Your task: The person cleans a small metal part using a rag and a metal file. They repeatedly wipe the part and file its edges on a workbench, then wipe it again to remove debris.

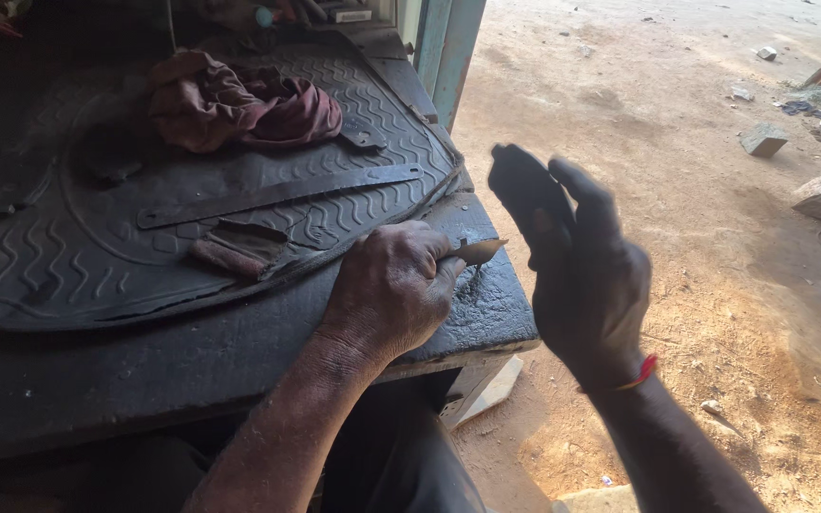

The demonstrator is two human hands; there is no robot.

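Note:
My left hand (389,287) is closed around a short knife (480,251), its blade tip poking out to the right over the corner of a black, grimy workbench (144,370). A black rubber mat (97,247) with wavy tread lies on the bench just above that hand. My right hand (577,261) hangs in the air off the bench's right edge, fingers spread and holding nothing, with a red thread at the wrist.
On the mat lie a long flat metal strip (277,193), a small dark scrap (239,249) and a crumpled maroon cloth (239,104). A teal door post (448,52) stands behind. Sandy ground (715,247) with stones (764,141) spreads to the right.

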